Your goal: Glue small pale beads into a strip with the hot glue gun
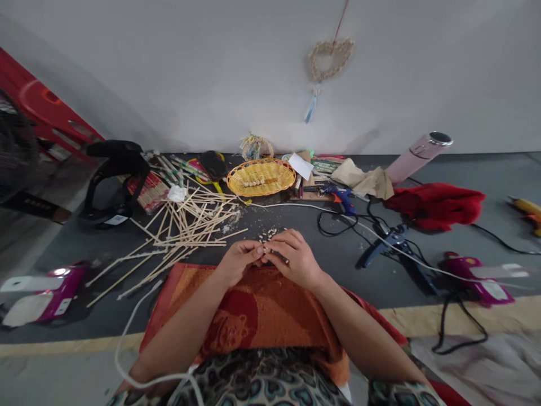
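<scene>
Close together in the middle of the head view are my left hand (242,260) and my right hand (297,258). Their fingertips pinch a small pale wooden piece (266,250), largely covered by the fingers. Just beyond them, several short cut wooden bits (267,233) lie on the dark table. To the left spreads a loose pile of thin wooden sticks (198,217), with white crumbs at its right edge. Under my forearms lies an orange towel (270,316) with a red figure.
A yellow woven basket (262,176) holding a strip of small pieces stands behind. At right are a blue glue gun (342,197), dark blue cutters (386,245), a red cloth (439,206) and a pink thermos (418,157). A white cable (304,206) crosses the table.
</scene>
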The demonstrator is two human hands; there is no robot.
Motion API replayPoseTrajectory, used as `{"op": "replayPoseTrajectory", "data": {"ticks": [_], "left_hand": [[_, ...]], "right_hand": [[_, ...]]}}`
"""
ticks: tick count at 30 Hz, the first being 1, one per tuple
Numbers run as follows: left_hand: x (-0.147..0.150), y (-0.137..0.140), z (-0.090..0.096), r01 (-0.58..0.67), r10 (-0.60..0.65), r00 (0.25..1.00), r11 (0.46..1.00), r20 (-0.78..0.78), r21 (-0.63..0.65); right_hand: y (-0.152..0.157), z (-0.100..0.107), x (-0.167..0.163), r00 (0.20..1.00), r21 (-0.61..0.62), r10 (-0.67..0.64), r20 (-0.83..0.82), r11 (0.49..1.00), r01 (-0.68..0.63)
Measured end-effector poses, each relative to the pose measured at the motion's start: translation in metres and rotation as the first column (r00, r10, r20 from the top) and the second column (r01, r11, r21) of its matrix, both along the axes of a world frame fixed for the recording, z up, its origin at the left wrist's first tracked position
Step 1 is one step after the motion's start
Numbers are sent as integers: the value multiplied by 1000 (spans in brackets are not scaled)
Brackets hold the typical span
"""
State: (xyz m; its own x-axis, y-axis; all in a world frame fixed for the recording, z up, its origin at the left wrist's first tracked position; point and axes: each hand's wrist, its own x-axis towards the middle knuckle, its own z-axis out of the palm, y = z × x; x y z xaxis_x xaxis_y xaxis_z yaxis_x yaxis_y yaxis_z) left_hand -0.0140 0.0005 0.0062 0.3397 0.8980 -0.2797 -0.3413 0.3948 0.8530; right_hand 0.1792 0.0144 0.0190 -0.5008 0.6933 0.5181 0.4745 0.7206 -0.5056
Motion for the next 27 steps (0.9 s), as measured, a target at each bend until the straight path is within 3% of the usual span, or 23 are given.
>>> {"op": "replayPoseTrajectory", "data": {"ticks": [15, 27], "left_hand": [[-1, 1, -1, 12, -10, 998, 1000, -55, 22], [-3, 1, -7, 23, -19, 997, 998, -70, 56]], "right_hand": [[0, -3, -2, 998, 5, -39, 42, 999, 39], [1, -9, -7, 996, 43, 23, -84, 999, -19]]}}
